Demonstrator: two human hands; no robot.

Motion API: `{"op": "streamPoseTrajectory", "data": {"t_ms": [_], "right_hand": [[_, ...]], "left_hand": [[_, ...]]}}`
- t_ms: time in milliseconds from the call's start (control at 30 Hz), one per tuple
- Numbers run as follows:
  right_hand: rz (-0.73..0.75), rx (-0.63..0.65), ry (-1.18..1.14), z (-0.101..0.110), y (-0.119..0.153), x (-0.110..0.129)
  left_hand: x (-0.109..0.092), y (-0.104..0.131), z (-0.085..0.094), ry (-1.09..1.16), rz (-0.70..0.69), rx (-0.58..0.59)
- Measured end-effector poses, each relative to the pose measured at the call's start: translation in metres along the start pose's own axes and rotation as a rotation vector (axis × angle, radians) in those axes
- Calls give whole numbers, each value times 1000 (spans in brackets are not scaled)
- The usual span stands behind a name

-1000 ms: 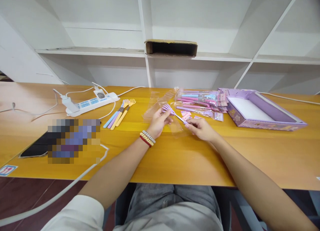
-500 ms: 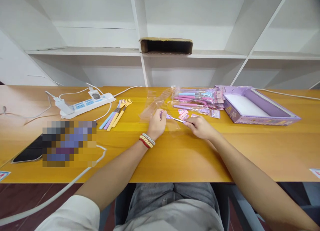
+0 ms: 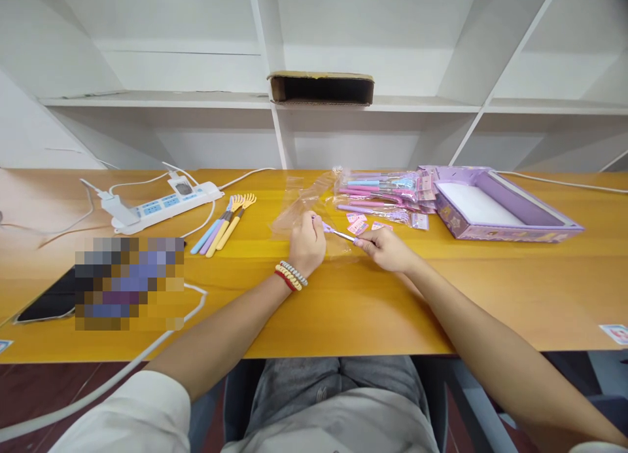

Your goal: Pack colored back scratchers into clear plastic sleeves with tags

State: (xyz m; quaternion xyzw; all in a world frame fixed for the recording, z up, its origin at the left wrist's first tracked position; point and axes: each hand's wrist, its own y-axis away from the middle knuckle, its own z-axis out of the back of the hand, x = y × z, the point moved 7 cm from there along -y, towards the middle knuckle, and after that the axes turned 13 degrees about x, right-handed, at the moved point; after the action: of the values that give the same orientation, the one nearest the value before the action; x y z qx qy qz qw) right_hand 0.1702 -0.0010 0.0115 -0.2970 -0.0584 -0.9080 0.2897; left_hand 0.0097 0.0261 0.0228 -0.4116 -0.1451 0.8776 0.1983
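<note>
Between my hands is a purple telescopic back scratcher (image 3: 343, 234) with a short stretch of metal rod showing. The fingers of my left hand (image 3: 308, 243) close round its claw end, largely hiding it. My right hand (image 3: 385, 247) grips the handle, which is mostly covered by the fingers. Clear plastic wrappers (image 3: 294, 214) lie behind and beneath my left hand. Small pink cards (image 3: 358, 225) rest just beyond the rod. Past them is a pile of bagged back scratchers (image 3: 380, 194). Several unwrapped back scratchers (image 3: 223, 227) in blue, purple and yellow lie together at the left.
A purple display box (image 3: 515, 232) stands at the right, beside the bagged pile. To the left are a white power strip (image 3: 169, 207) with cords, a dark phone (image 3: 46, 299) and a blurred-out patch. White shelving (image 3: 196, 103) holding a cardboard box (image 3: 321, 103) rises behind the table.
The view has shifted slightly to the right. Both hands keep their hold on the back scratcher, with little visible movement between them.
</note>
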Motion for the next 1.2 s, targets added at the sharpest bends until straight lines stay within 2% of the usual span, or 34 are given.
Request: {"op": "streamPoseTrajectory", "data": {"t_ms": [133,267,400,500,567,633,767,833,1033,1200], "right_hand": [[-25,-59,100,4,3,0],[-1,-92,159,14,9,-2],[-18,-90,175,22,11,-12],[-94,-144,189,26,11,-23],[-153,-153,169,25,10,-30],[-208,-121,150,19,8,-35],[-262,-39,176,9,5,-34],[-256,-14,196,6,3,-33],[-226,44,169,2,2,-31],[-270,158,-54,-6,5,-29]], "left_hand": [[-6,-2,1,2,-38,9],[-13,0,-3,79,-77,104],[-13,-4,-1,51,-133,167],[6,-10,5,-69,-11,140],[17,-12,4,-180,86,177],[17,-12,-3,-272,72,269],[-7,-1,-19,-383,-156,410],[-15,4,-26,-407,-226,468],[-11,10,-37,-391,-271,591],[-12,16,-48,-368,-278,649]]}}
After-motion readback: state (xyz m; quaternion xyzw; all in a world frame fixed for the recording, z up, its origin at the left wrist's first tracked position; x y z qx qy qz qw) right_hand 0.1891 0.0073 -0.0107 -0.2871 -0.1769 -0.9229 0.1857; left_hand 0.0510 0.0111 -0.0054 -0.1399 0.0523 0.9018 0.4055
